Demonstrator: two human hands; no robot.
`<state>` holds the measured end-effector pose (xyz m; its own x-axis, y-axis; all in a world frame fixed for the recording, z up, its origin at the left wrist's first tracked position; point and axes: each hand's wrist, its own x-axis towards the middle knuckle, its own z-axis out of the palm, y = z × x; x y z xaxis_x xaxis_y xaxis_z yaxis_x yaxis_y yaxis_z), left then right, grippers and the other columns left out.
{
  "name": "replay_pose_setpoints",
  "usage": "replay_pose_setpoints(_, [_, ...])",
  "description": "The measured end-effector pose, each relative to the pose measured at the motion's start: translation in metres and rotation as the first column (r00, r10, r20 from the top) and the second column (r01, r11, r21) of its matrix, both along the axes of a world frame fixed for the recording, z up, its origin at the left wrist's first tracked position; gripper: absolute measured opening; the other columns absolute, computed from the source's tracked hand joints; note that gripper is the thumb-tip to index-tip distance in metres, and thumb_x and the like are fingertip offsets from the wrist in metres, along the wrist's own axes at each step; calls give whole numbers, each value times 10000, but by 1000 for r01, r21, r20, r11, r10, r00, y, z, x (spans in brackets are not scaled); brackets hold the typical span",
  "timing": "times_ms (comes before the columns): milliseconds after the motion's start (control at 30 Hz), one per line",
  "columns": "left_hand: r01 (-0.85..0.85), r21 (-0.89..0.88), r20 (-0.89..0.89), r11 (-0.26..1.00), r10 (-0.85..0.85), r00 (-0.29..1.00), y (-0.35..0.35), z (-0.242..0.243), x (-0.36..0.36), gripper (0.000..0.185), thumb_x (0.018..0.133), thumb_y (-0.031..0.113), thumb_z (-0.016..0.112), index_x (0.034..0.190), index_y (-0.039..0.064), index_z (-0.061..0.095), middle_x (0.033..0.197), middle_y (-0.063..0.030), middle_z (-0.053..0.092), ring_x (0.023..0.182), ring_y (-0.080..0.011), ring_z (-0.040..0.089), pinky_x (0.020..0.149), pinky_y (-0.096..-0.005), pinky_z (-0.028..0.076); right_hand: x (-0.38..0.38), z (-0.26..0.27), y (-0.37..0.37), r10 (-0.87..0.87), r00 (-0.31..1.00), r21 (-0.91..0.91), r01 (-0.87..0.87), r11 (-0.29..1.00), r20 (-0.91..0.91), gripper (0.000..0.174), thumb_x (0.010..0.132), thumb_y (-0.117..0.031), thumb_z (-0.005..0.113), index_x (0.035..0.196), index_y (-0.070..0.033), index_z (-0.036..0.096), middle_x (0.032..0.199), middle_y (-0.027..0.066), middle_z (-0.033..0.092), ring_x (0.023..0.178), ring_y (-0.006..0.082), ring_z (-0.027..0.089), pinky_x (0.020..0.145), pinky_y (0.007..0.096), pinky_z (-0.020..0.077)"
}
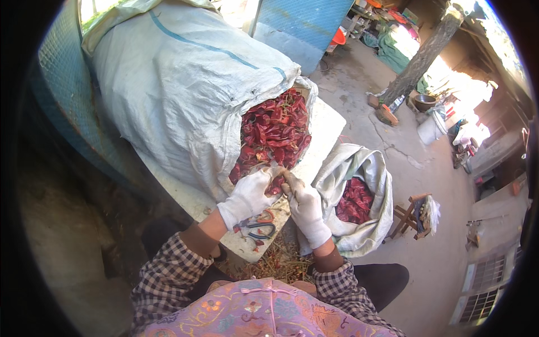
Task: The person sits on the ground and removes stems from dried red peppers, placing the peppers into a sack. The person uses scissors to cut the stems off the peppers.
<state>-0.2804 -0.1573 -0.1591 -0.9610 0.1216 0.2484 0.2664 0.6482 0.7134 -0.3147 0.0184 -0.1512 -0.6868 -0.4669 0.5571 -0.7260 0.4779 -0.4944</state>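
Observation:
My left hand (pixel 248 196), in a white knit glove, holds a dried red chili pepper (pixel 276 185) in front of a big sack's mouth. Against it, the fingers of my right hand (pixel 306 207), gloved in white too, pinch at the pepper's upper end; the exact grip is hidden by the fingers. Dried red chilies (pixel 276 128) fill the opening of the large white woven sack (pixel 185 84), which lies on its side. Scissors (pixel 259 229) with dark and orange handles lie beneath my left wrist on a pale board (pixel 240 246).
Right of my right hand stands a smaller woven sack (pixel 381 181), its rim rolled down, with red chilies (pixel 355 201) inside. Stems and scraps (pixel 282 261) litter the floor between my knees. A folding stool (pixel 414 217), a white bucket (pixel 432 128) and a wooden post (pixel 421 59) stand farther right.

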Motion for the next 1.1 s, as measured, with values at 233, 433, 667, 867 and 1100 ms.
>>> replay_pose_setpoints(233, [109,348,8,931,-119,993,1,1,5,338,875,78,696,1186,-45,648,1076,-214,710,978,-294,708,880,-367,542,10,11,3,-124,992,-42,123,992,-38,106,947,-155,677,964,-52,692,742,108,664,633,253,657,563,369,496])
replay_pose_setpoints(433, [224,484,-43,846,-232,972,-11,14,3,283,892,-27,684,1173,-12,662,1043,-116,706,932,-167,678,861,-306,537,5,-13,-1,606,306,-656,550,517,734,229,1083,-301,513,1142,-115,633,715,-47,593,566,112,560,463,244,415])
replay_pose_setpoints(667, [-33,739,259,673,-238,936,-3,-2,8,285,986,133,693,1226,24,585,1029,-48,678,901,-107,637,801,-261,535,-17,-32,57,-269,650,218,159,963,711,384,979,-260,638,1334,-125,581,1063,104,730,844,221,717,729,363,579])
replay_pose_setpoints(867, [-242,803,383,545,-161,909,-7,-35,-3,421,984,276,716,1283,33,547,1078,-22,658,926,-96,605,813,-253,510,7,-23,65,6,736,159,-154,975,677,995,812,-321,832,1594,-85,265,1609,259,310,1458,354,396,1189,444,368])
replay_pose_setpoints(1100, [416,-7,-498,909,-364,787,-19,-49,0,552,1026,43,507,1563,69,377,1355,-252,578,1196,-414,600,1012,-436,499,6,-47,-22,239,795,-186,-161,969,558,1084,718,-250,882,1571,3,261,1544,244,405,1468,342,378,1212,395,322])
